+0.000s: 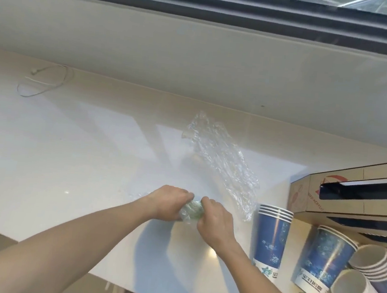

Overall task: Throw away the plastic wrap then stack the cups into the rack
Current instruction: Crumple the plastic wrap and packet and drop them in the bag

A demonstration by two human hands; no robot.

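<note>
My left hand (pixel 170 202) and my right hand (pixel 215 218) meet over the white counter, both closed on a scrunched greenish wad of plastic wrap (pixel 192 211). A long crumpled sleeve of clear plastic wrap (pixel 222 158) lies on the counter beyond my hands, running back and left from the cups. Blue printed paper cups stand in two short stacks at the right, one stack (pixel 272 241) nearest my right hand and another (pixel 323 258) past it. More stacked cups (pixel 375 263) lie on their sides at the far right.
A brown cardboard box (pixel 338 202) with black slots lies at the right edge behind the cups. A thin white cord (pixel 44 80) is looped at the back left of the counter (pixel 69 146). A windowsill and dark window frame run along the back. The counter's front edge is close to me.
</note>
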